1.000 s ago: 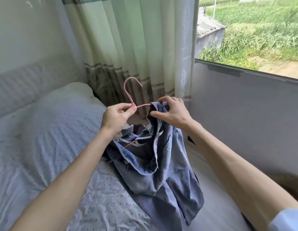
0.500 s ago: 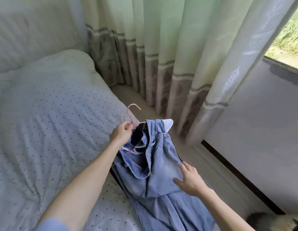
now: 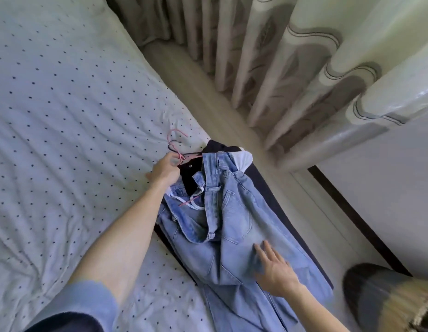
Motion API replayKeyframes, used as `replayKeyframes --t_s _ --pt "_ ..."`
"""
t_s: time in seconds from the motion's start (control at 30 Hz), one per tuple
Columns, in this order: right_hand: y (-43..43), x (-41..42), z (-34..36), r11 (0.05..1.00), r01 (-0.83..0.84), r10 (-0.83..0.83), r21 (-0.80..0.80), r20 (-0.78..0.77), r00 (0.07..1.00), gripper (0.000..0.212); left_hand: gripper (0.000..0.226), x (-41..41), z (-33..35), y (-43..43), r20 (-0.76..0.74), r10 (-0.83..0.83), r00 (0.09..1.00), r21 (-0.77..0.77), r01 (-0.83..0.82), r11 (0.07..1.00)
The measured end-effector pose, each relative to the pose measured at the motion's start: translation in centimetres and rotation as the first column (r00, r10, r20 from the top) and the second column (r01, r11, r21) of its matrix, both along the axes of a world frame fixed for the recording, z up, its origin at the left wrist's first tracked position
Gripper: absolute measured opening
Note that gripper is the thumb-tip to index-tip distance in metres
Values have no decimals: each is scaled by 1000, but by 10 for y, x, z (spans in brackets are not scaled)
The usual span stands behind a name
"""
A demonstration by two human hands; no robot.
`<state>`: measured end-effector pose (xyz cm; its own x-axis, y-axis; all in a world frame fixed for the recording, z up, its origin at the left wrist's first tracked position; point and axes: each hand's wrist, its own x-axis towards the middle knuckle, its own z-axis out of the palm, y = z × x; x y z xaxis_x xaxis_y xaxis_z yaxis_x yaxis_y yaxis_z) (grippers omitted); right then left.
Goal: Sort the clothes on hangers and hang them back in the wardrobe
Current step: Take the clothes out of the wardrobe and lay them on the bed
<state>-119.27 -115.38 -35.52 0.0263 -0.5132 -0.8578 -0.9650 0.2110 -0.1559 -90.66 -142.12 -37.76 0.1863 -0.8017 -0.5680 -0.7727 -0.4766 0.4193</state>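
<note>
No legible writing or label shows on any item. The jeans (image 3: 234, 226) lie along the bed (image 3: 64, 116) edge, over a dark garment (image 3: 268, 188), waistband toward the curtain (image 3: 304, 80). The left hand (image 3: 165, 171) reaches forward, its fingers (image 3: 171, 157) clenched on the neck of the pink hanger (image 3: 175, 142) at the waistband. The right hand (image 3: 275, 269) lies palm down on the denim leg, fingers (image 3: 268, 250) released and spread flat.

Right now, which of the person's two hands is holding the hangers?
The left hand, gripping the hangers' necks; the right hand lies flat on the jeans.
</note>
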Motion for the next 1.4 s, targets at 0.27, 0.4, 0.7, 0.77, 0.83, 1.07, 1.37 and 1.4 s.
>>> replayKeyframes --t_s 0.27,0.4,0.7,0.77,0.83,1.07,1.37,1.4 --pt "1 5 -47 994 -91 86 -65 -80 993 83 51 -5 -86 14 443 -285 850 -150 384 911" --pt "-3 13 -52 919 -113 79 -379 -106 991 82 48 2 -110 10 387 -170 906 -235 276 932" --pt "-8 -2 -54 968 -52 49 -247 -18 999 76 34 4 -110 -6 301 -49 952 -136 94 986" --pt "-10 -4 -44 974 -55 54 -218 -11 998 73 34 5 -92 -7 300 -110 947 -59 133 989" --pt "-8 -5 -32 977 -29 31 -212 8 999 61 40 1 -72 -3 278 -121 953 -24 132 991" --pt "46 -36 53 931 215 -201 -295 78 976 40 49 -76 11 111 153 -326 933 -71 339 938" --pt "242 -115 187 667 370 -439 -647 59 896 40 49 -239 132 360 -28 -909 416 -65 907 417" --pt "274 -120 201 605 391 -489 -693 64 870 40 49 -256 147 386 -25 -940 339 -86 937 340"
